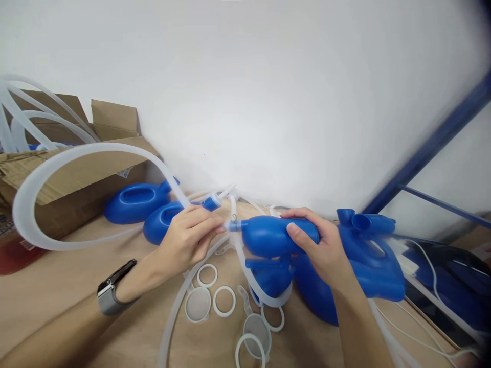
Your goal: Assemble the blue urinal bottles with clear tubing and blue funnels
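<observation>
My left hand (192, 232) is closed around the end of a translucent white tube (88, 149), which loops out to the left. That end meets the narrow nozzle of a blue plastic part (264, 235), where a thin metal wire clip (234, 221) sits. My right hand (316, 243) grips the wide end of the blue part, thumb on the near side. The part lies about level above other blue bottles. Whether the tube is seated over the nozzle is hidden by my left fingers. White rings (224, 301) and round lids (198, 304) lie below.
At the left stands an open cardboard box (76, 171) with more tubes. Two blue bottles (134, 203) lie beside it. Further blue bottles (378, 273) are at the right, near white cables (425, 255), a dark flat device (441, 317) and a blue metal frame (433, 138).
</observation>
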The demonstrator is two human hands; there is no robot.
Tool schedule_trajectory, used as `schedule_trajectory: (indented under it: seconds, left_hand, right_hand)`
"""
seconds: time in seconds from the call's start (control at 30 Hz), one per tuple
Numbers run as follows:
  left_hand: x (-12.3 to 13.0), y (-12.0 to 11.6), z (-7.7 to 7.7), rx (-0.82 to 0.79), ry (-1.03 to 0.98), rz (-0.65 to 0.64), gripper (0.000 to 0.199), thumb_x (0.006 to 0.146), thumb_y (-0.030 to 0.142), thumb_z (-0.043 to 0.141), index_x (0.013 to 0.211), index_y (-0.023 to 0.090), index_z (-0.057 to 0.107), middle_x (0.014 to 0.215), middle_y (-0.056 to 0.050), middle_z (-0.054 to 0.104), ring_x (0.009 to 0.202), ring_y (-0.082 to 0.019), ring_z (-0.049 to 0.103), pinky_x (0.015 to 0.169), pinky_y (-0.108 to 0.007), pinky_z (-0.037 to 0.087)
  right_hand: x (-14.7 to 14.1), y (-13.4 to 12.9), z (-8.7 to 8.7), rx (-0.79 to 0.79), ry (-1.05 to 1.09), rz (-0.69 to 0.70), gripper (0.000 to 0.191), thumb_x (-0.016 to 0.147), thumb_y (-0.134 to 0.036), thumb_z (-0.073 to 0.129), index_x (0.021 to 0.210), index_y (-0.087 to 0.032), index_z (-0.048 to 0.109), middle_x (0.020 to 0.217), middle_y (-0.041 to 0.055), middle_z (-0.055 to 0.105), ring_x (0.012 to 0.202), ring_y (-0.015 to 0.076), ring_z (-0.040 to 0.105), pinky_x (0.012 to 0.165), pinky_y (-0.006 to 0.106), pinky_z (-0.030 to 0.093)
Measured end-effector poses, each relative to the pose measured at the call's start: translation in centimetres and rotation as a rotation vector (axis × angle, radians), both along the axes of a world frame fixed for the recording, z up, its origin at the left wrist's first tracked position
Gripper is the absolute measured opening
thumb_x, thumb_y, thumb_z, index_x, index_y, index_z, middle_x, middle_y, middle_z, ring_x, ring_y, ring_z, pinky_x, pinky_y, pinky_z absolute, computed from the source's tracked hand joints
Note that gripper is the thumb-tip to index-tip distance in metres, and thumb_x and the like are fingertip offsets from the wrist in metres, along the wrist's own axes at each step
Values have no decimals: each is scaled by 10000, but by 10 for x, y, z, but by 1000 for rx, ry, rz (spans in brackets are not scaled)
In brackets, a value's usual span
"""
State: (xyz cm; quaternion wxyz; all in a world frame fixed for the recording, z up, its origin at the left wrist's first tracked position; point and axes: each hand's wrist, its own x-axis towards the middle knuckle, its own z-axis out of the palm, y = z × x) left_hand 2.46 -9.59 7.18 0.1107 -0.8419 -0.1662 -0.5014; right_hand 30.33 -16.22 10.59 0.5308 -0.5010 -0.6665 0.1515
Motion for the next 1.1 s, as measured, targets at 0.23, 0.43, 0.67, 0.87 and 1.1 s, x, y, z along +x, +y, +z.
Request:
schedule_trajectory:
  seconds: [0.23,0.43,0.67,0.87,1.1]
  left_hand:
    - [2,3,-7,-45,64,27,285,1038,225,626,1313,148,635,1196,-140,756,1053,-230,754,898,-342,632]
    - [3,8,-17,4,43,0,246,1027,159,632,1273,149,639,1090,-126,764,925,-206,753,791,-317,636]
    - [3,10,-15,-99,15,-89,204,1026,213,658,1220,170,703,1001,-91,807,859,-194,784,742,-279,638]
    - [4,7,-16,-214,-48,-44,140,993,252,713,1102,169,744,989,-76,816,835,-196,791,734,-268,642]
    - [4,3,-13,-307,-71,-26,206,974,371,740,1056,183,759,960,-65,815,828,-209,785,734,-299,645]
  right_hand:
    - [-3,2,-1,-128,96,13,309,882,-523,714,951,-225,754,931,40,765,690,193,696,502,249,558]
    - [-10,1,0,-296,198,28,453,842,-646,714,977,-214,734,890,42,726,576,178,650,386,251,524]
    - [-7,0,1,-271,134,-18,458,820,-618,748,1035,-214,740,954,59,738,666,195,677,453,262,574]
    - [-7,-2,5,-194,97,-105,477,771,-622,792,989,-203,729,865,40,722,616,169,631,481,264,565]
    - [-6,-1,3,-99,126,-55,512,726,-521,885,1103,-226,701,983,51,753,732,196,711,597,288,616]
